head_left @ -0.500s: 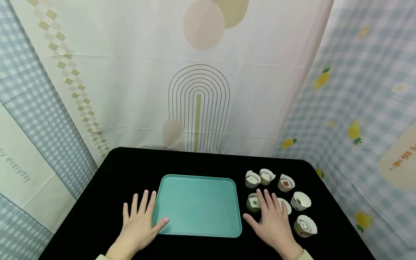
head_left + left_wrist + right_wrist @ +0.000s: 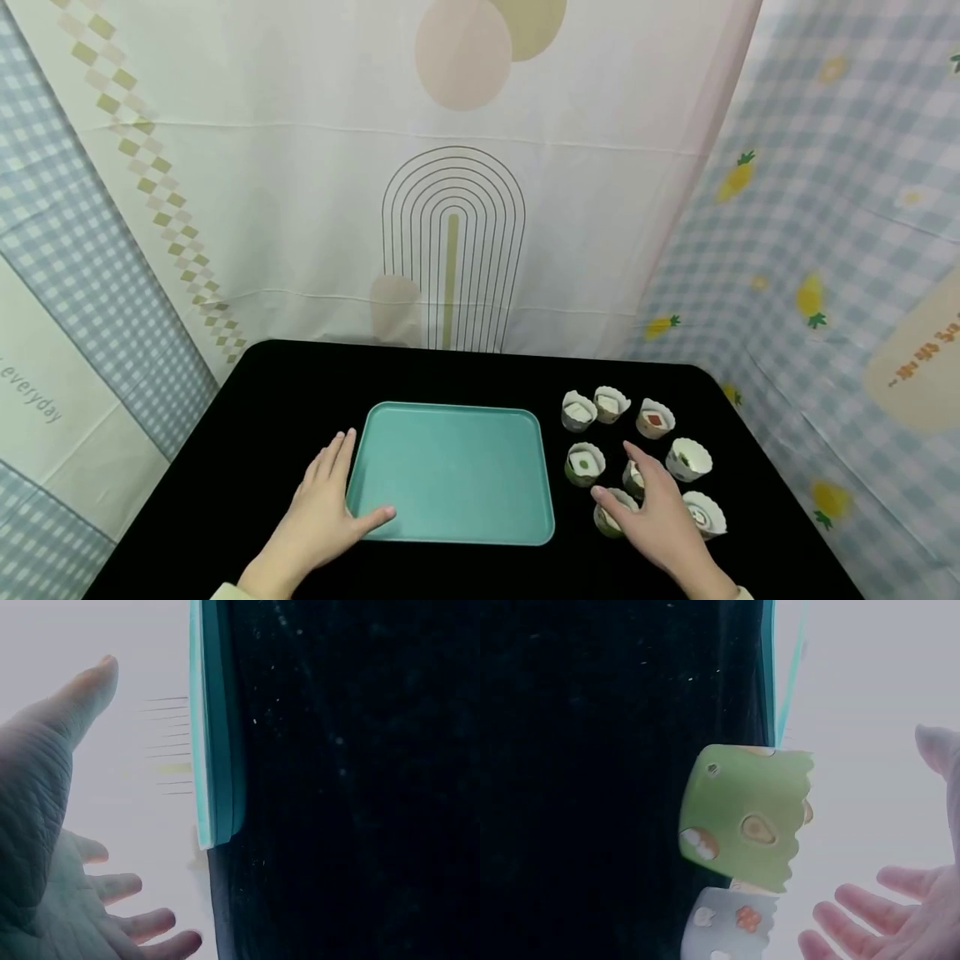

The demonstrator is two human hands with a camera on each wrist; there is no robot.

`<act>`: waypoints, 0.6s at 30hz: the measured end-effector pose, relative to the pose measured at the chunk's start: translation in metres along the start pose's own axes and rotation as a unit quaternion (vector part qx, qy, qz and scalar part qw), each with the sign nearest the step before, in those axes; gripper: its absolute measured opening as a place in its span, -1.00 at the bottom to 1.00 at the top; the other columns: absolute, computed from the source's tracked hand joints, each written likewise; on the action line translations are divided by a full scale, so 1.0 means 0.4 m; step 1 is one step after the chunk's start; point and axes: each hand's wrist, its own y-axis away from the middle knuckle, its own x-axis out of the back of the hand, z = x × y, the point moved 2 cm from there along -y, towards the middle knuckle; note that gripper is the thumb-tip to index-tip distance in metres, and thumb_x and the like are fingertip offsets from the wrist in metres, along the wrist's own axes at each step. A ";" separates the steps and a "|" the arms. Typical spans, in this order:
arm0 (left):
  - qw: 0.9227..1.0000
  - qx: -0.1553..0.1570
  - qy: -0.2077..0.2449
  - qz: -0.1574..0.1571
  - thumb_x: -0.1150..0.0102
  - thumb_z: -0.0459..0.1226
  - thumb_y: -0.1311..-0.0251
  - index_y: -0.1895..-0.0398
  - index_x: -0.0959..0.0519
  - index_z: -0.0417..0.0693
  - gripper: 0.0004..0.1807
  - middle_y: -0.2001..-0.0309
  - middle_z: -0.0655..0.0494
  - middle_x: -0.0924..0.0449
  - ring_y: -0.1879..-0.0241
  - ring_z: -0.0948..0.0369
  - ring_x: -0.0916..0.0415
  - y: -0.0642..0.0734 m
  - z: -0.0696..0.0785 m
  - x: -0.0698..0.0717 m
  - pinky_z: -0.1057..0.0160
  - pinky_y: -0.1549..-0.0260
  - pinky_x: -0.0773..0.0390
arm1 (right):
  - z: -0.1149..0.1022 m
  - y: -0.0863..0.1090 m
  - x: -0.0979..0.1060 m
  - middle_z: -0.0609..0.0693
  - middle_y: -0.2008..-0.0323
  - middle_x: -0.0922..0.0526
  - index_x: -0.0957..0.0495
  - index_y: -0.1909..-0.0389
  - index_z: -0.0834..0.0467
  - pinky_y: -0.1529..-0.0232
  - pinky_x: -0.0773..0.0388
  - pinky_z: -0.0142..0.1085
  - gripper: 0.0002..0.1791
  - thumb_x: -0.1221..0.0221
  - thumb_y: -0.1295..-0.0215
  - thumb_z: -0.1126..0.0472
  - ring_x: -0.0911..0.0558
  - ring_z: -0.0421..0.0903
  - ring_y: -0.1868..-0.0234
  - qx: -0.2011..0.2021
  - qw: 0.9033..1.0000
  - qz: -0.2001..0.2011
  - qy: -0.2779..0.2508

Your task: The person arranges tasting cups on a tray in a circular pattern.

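Note:
A teal tray lies flat on the black table. My left hand hovers at the tray's left edge, fingers straight and thumb spread over the near left corner; the left wrist view shows nothing in its palm. To the right of the tray stand several paper cups with scalloped rims. Over the nearest ones is my right hand, thumb and fingers apart and holding nothing. A green paper cup with an avocado print is close to its thumb. Beside that cup is a grey-blue paper cup. The right hand partly hides a middle cup.
A cup with a red piece, a white cup and another cup stand on the right. Two cups touch at the back, one of them a grey cup. A printed curtain hangs behind the table.
My right hand has turned sideways and shifted right, uncovering the green cup and the one behind it. The left hand has also tilted, with its fingers drawn closer together.

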 end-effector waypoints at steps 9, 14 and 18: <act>0.990 0.050 0.123 -0.049 -0.36 0.33 0.19 -0.55 0.31 -0.08 0.43 -0.43 -0.28 0.08 -0.26 -0.20 -0.24 -0.013 -0.018 0.001 -0.13 0.01 -0.44 | 0.030 0.015 0.000 0.20 -0.30 -0.31 -0.15 -0.42 0.13 -0.07 -0.39 0.06 -0.05 -0.16 -0.17 -0.36 -0.42 0.14 -0.17 -0.052 0.995 -0.041 -0.074; 0.985 0.059 0.154 -0.048 -0.41 0.26 0.17 -0.54 0.25 -0.15 0.40 -0.38 -0.24 -0.04 -0.10 -0.07 -0.42 -0.017 -0.027 -0.004 0.05 0.17 -0.54 | 0.043 0.023 -0.007 0.18 -0.24 -0.38 -0.18 -0.41 0.16 -0.06 -0.38 0.00 -0.09 -0.21 -0.20 -0.28 -0.44 0.10 -0.15 -0.071 0.992 -0.052 -0.093; 0.980 0.069 0.179 -0.058 -0.43 0.19 0.11 -0.53 0.20 -0.20 0.34 -0.35 -0.26 -0.10 -0.06 -0.06 -0.45 -0.027 -0.036 -0.006 0.08 0.22 -0.56 | 0.046 0.033 -0.012 0.19 -0.18 -0.44 -0.23 -0.37 0.21 -0.02 -0.41 -0.01 -0.15 -0.23 -0.22 -0.21 -0.47 0.07 -0.12 -0.072 0.991 -0.045 -0.108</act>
